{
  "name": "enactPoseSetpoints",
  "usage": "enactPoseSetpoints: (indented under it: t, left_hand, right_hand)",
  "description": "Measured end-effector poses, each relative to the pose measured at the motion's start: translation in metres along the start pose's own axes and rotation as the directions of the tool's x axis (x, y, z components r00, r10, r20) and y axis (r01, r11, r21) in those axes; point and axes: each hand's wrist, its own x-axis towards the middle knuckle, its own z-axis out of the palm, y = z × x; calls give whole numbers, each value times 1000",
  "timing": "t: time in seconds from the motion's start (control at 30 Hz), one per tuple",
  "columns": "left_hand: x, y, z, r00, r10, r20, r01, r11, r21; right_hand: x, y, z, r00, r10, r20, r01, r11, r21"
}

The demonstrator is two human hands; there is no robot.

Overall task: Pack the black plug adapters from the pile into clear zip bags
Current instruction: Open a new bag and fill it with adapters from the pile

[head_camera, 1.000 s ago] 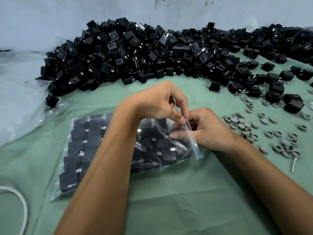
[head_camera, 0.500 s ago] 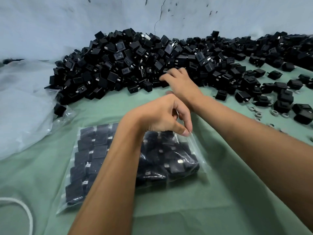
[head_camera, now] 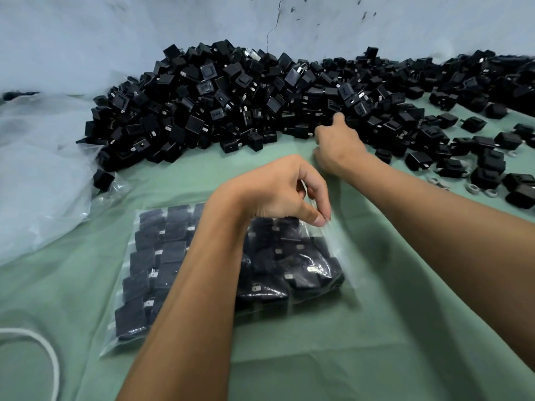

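left hand was curled, thumb and forefinger pinched together; right hand was stretched way forward, its fingers hidden.

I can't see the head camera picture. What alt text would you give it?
A person's left hand pinches the open edge of a clear zip bag full of black plug adapters, while the right hand reaches into a big pile of adapters on a green cloth.
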Motion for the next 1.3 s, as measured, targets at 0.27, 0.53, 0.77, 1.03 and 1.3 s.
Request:
enactPoseSetpoints:
  t: [0.27, 0.53, 0.77, 1.03, 1.3]
  left_hand:
    - [-3, 4, -2, 1000, 0, 2, 0, 1000, 31]
    - [-3, 10, -2, 999, 43, -5, -43, 996, 82]
    - [-3, 9, -4, 997, 71, 8, -72, 993, 95]
    - [-3, 11, -4, 997, 82, 8, -82, 992, 93]
    - [-2, 9, -4, 997, 79, 9, -79, 992, 95]
  right_hand:
    - [-58, 44, -22, 978, 179, -107, -143, 948, 284]
    - [-152, 25, -29, 950, -57, 307, -299, 118, 947]
    - [-161, 9, -25, 971, -138, 194, -145, 301, 942]
    - [-158, 12, -24, 963, -211, 168, -85, 354, 931]
    - [-156, 18, -23, 959, -219, 180, -91, 366, 926]
